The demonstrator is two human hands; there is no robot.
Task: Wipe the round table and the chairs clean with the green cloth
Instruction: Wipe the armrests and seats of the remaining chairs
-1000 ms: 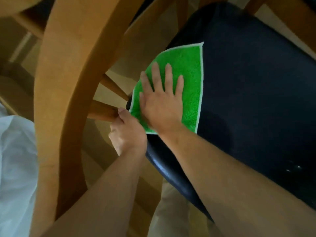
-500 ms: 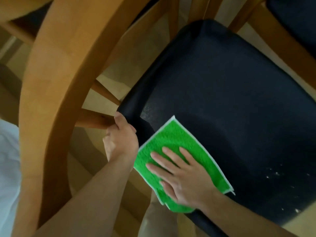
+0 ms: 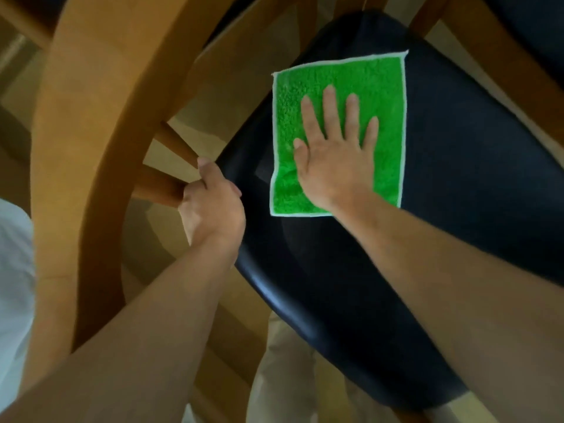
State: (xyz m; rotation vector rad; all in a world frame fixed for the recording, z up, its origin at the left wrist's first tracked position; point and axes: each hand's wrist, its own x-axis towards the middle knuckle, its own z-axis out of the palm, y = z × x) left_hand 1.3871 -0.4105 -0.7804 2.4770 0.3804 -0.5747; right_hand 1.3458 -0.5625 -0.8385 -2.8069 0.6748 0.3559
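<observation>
The right hand lies flat on the green cloth, fingers straight and spread, pressing it onto the dark chair seat. The cloth is spread open, white-edged, near the seat's back. The left hand grips the seat's corner beside a wooden spindle of the curved chair back.

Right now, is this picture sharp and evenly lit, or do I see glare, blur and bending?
Head view: the green cloth under the flat right hand is crisp and bright; the dark seat shows a pale sheen along its near edge; the forearms at the bottom look soft; the wooden chair back, beside the gripping left hand, bows strongly, partly from the wide-angle lens.
</observation>
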